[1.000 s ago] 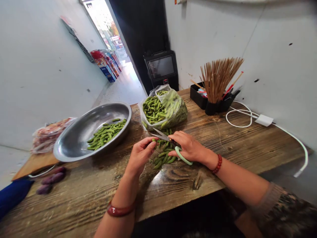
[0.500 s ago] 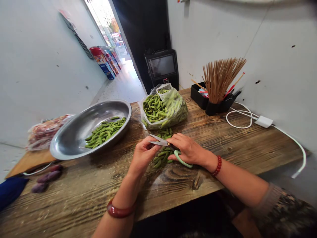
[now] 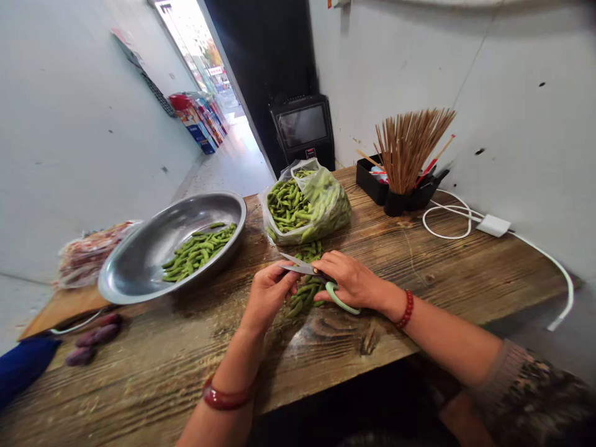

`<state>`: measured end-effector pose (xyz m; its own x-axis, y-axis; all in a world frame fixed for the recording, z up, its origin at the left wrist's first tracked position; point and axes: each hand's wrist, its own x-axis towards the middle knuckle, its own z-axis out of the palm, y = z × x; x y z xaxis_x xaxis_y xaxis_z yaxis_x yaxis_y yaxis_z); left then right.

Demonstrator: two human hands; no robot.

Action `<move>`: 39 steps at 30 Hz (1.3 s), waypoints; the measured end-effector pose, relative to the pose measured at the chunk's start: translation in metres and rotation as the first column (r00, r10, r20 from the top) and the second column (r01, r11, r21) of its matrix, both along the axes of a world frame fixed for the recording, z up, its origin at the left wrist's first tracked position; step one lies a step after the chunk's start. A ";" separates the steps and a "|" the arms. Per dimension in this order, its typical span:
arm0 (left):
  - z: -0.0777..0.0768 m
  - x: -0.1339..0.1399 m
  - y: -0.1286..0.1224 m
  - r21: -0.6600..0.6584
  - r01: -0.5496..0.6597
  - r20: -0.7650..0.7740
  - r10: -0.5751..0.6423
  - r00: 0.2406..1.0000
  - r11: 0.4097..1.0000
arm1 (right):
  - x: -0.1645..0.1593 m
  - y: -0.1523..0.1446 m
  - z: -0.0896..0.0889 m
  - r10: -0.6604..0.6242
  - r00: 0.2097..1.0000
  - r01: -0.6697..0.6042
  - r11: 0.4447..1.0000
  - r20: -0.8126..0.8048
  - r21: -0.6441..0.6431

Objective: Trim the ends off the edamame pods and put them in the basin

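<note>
My right hand (image 3: 350,280) is closed round a pair of scissors (image 3: 339,299) with pale green handles. The blades are parted and point left, their tips at the fingers of my left hand (image 3: 267,292). Thumb and fingers of that hand are pinched together; whatever is between them is too small or hidden to make out. Under and behind the scissors lies a loose pile of green soybean pods (image 3: 305,297), partly covered by my hands. More pods fill an open clear plastic bag (image 3: 328,208) just behind. Pods also lie in a wide steel basin (image 3: 139,254) to the left.
Skewers (image 3: 410,149) stand in a black holder (image 3: 397,203) at the back right, beside a white cable (image 3: 447,236). Left of the basin are a plastic-wrapped bundle (image 3: 90,254), a wooden board (image 3: 69,307), purple items (image 3: 95,336) and blue cloth (image 3: 28,369). The wooden table (image 3: 186,385) has a near edge.
The whole view has shifted slightly. My left fingers have moved a little away from the scissor blades. The scissors keep nearly the same pose in my right hand.
</note>
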<state>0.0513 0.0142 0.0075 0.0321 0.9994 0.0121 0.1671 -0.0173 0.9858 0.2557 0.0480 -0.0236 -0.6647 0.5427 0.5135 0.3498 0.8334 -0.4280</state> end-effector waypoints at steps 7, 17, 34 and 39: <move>-0.003 0.003 -0.001 -0.003 0.017 0.007 -0.017 1.000 1.000 | -0.001 -0.003 0.002 -0.015 1.000 0.015 1.000 0.007 0.007; 0.001 0.002 0.001 0.027 -0.017 -0.003 0.017 1.000 1.000 | -0.001 0.001 -0.005 -0.069 0.998 0.069 0.998 0.002 0.004; 0.004 -0.007 0.009 -0.109 -0.092 0.512 0.135 0.849 0.990 | -0.001 0.002 -0.001 -0.070 0.997 0.069 0.997 -0.045 -0.017; 0.001 -0.009 0.010 -0.181 -0.074 0.633 0.174 0.754 0.981 | -0.001 0.003 -0.004 -0.054 0.998 0.054 0.999 -0.046 -0.007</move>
<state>0.0425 0.0244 0.0089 -0.0580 0.9868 -0.1512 -0.5160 0.1000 0.8507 0.2546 0.0506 -0.0274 -0.6103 0.5799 0.5397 0.3739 0.8114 -0.4492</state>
